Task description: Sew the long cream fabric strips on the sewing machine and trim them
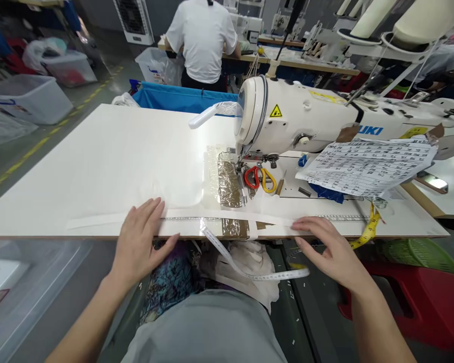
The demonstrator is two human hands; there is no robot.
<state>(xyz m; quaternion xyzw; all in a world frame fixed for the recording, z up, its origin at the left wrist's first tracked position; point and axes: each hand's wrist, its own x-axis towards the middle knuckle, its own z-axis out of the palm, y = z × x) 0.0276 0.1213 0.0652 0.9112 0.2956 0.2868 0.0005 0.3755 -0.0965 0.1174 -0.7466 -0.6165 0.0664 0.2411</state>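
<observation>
A long white strip (pixel 94 220) lies along the front of the white sewing table, over a ruler scale (pixel 191 219) marked near the edge. My left hand (pixel 142 244) rests flat on the strip's left part, fingers stretched and thumb apart. At the strip's right end, my right hand (pixel 331 249) touches it with extended fingertips, its thumb held apart at the table edge. Between the hands, a white measuring tape (pixel 245 272) hangs in a loop below the edge. Its yellow side (pixel 369 232) shows beside my right hand.
A sewing machine (pixel 295 113) stands behind the strip, with red- and yellow-handled scissors (pixel 260 179) by its needle. Printed paper (pixel 366 164) hangs from its arm. A blue fabric bin (pixel 185 98) lies beyond the table. A person in white (pixel 202 40) sits farther back.
</observation>
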